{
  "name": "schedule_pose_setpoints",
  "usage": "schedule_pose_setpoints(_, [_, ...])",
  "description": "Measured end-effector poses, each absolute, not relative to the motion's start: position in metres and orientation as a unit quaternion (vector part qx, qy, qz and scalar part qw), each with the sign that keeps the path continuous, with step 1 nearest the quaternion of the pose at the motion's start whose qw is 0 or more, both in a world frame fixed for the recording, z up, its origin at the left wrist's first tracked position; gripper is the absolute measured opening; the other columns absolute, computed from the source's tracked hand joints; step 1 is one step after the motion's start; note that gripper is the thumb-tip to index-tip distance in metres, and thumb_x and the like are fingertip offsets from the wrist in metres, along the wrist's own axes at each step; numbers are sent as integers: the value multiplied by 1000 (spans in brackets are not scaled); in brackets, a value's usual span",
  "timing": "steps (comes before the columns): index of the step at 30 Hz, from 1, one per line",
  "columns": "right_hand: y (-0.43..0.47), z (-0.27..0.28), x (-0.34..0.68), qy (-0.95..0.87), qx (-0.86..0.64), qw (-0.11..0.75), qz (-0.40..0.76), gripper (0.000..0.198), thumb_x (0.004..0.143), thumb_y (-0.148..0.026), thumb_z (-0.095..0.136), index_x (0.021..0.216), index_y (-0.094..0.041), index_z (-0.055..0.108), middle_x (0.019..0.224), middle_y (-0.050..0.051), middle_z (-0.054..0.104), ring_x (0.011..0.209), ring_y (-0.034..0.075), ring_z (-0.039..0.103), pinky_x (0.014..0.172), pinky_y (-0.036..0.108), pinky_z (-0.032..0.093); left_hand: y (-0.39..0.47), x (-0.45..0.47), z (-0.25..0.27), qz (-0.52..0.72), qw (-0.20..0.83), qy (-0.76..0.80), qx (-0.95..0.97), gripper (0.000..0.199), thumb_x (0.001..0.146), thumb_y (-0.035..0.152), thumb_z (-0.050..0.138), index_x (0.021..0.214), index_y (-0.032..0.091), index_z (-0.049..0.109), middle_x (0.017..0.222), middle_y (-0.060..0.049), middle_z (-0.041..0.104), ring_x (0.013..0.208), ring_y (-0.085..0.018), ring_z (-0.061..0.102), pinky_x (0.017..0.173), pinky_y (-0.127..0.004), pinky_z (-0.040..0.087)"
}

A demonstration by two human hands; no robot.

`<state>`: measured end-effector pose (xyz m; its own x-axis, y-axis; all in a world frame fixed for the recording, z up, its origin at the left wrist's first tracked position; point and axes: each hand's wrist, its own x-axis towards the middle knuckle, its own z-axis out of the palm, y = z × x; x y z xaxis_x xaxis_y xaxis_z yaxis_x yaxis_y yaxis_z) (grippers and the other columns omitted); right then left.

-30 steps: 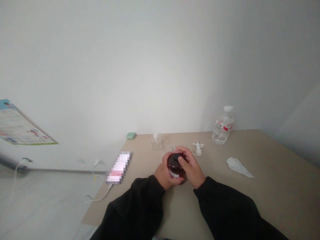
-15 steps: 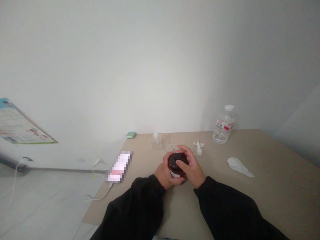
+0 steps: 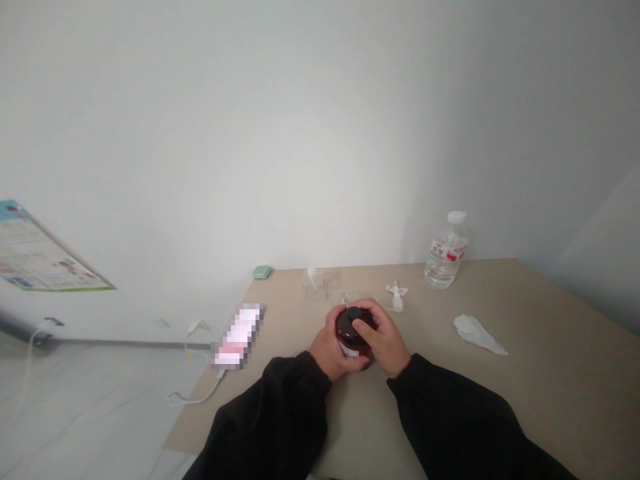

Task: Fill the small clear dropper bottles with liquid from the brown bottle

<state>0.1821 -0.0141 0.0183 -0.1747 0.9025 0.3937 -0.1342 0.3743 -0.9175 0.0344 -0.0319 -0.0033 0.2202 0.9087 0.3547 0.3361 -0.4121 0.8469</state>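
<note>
A dark brown bottle [image 3: 349, 328] with a black cap [image 3: 355, 313] and a white label low on its side is held between my two hands near the middle of the table. My left hand [image 3: 334, 350] wraps round its left and near side. Around its right and far side curls my right hand [image 3: 387, 340], the thumb lying over the shoulder beside the cap. Just beyond the hands lies a clear plastic tray [image 3: 357, 294], partly hidden by them. A small white bottle [image 3: 397, 301] with crumpled tissue stands at its right end.
A clear box with tissue [image 3: 315, 285] and a green case [image 3: 261, 272] sit along the wall edge. A phone [image 3: 237, 337] on a white cable lies left. At right are a water bottle [image 3: 446, 253] and a crumpled tissue [image 3: 477, 333] on the table [image 3: 550, 373].
The fingers of my right hand have come down from their raised position onto the far side of the brown bottle. My left hand keeps its hold. The view has shifted very slightly.
</note>
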Motion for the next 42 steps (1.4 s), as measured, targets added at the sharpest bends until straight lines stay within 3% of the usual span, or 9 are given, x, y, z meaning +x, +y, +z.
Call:
schedule_pose_setpoints(11, [-14,32,183,-634,-290,566,439,31,89,-50,55,102,-24,66,102,5,64,98,22,60,92,37,47,-34,34,-2,447,311,434,718,99,54,22,82,137,16,29,126,-13,57,113,-31,61,103,-46,47])
schedule_pose_setpoints(18, [-17,39,184,-588,-322,593,446,35,84,-54,61,101,-24,67,107,6,68,99,24,63,91,39,49,-35,34,0,434,332,443,710,100,54,24,83,137,15,28,123,-14,60,108,-31,63,99,-46,48])
schedule_pose_setpoints(21, [-10,45,197,-550,-335,643,415,26,80,-47,69,87,-23,66,111,7,71,105,23,62,97,40,46,-34,34,-4,433,334,444,709,104,52,25,84,137,14,26,124,-15,59,112,-32,62,102,-47,45])
schedule_pose_setpoints(25, [12,41,235,-480,-372,663,439,37,66,-42,81,76,-22,51,92,5,76,81,20,68,79,38,53,-32,33,-7,436,332,438,713,104,53,27,84,138,14,26,126,-15,57,113,-31,61,104,-47,43])
schedule_pose_setpoints(30, [37,25,294,-536,-524,513,419,41,56,-41,84,74,-20,54,64,2,71,57,18,65,60,33,52,-35,33,-2,425,347,448,706,101,53,24,83,138,17,28,125,-12,59,111,-29,62,103,-45,45])
schedule_pose_setpoints(34, [42,20,319,-623,-595,367,351,30,64,-42,74,77,-19,61,57,-1,67,50,16,60,49,29,47,-37,33,2,425,354,448,703,102,53,24,84,139,17,28,124,-12,60,110,-29,62,102,-44,45])
schedule_pose_setpoints(38, [41,18,320,-723,-621,252,169,29,86,-40,50,93,-19,68,84,7,74,76,21,68,70,34,51,-37,33,2,424,341,446,711,102,54,26,84,139,18,28,124,-11,60,109,-29,63,100,-43,46])
schedule_pose_setpoints(42, [41,11,313,-743,-622,231,86,29,88,-30,44,98,-17,68,104,13,71,101,26,64,89,38,45,-36,32,2,426,339,441,713,102,53,26,84,139,19,30,124,-10,60,109,-28,63,101,-42,46])
